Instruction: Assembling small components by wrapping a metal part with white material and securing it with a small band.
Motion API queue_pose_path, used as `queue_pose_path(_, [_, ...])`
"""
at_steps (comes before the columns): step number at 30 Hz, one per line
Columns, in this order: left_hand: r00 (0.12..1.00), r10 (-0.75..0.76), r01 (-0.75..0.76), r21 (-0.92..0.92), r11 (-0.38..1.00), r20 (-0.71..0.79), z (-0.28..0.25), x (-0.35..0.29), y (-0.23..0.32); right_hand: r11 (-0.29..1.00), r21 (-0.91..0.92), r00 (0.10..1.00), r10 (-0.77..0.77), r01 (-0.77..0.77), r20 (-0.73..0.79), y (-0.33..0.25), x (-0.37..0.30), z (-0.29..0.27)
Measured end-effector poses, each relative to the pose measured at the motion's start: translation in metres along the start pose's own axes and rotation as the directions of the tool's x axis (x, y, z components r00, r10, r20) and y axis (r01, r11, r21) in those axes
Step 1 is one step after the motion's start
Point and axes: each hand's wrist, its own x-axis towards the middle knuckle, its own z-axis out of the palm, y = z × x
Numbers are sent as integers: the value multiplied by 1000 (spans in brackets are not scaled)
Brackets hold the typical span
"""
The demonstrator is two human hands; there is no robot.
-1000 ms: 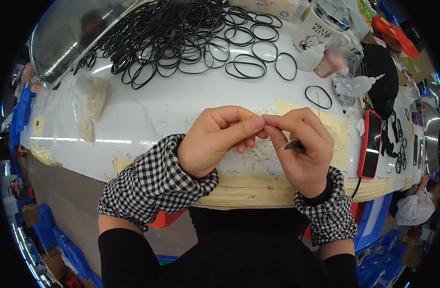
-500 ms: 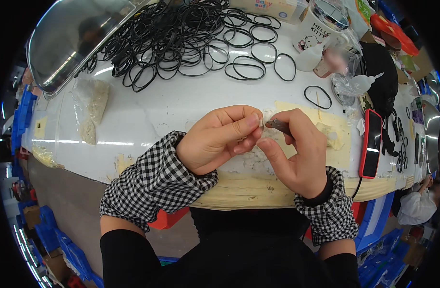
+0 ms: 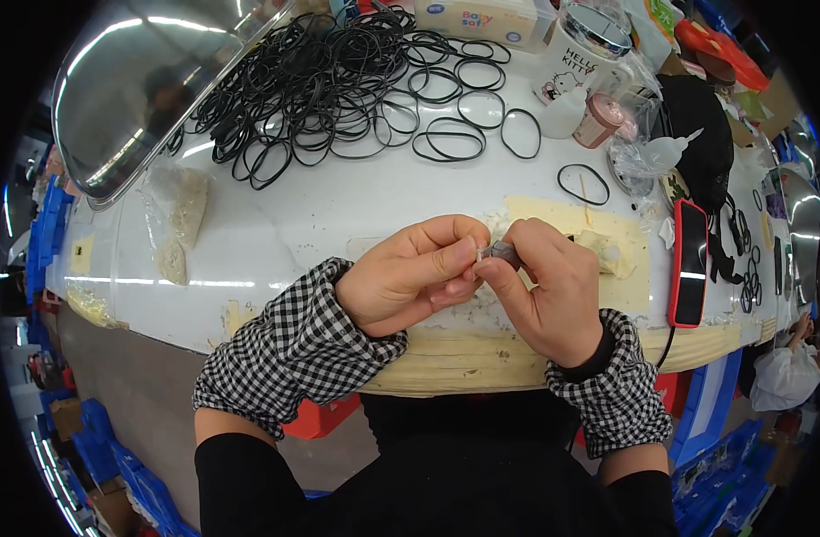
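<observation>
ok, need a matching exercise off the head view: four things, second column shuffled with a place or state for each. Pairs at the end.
Things
1. left hand
2. right hand
3. phone
4. plastic bag

Places and states
A. right of both hands, edged in red
B. with a small grey tool in its grip
C. see-through, left of both hands
D. pinching a small pale piece at the fingertips

Pairs: 1-D, 2-B, 3-A, 4-C

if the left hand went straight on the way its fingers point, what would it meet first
Probably the small grey tool pinched in the right hand, just ahead of the left hand; whether they touch is hard to tell.
</observation>
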Motion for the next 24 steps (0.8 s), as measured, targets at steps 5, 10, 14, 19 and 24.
queue_pose_path(5, [1000, 23, -23, -21, 1000, 12, 1, -1, -2, 1000, 17, 1000, -9, 9, -10, 1, -1, 2])
queue_pose_path(10, [999, 35, -35, -21, 999, 30, 1, 0, -3, 999, 31, 1000, -21, 22, -22, 1, -1, 2])
queue_pose_path(14, [999, 31, -30, -19, 999, 14, 2, -1, -2, 999, 26, 999, -25, 26, -19, 1, -1, 3])
queue_pose_path(19, [999, 35, -35, -11, 999, 21, 2, -1, -3, 999, 35, 999, -30, 30, -19, 1, -1, 2])
queue_pose_path(24, [999, 36, -36, -2, 999, 26, 1, -1, -3, 999, 42, 999, -30, 30, -13, -1, -1, 1])
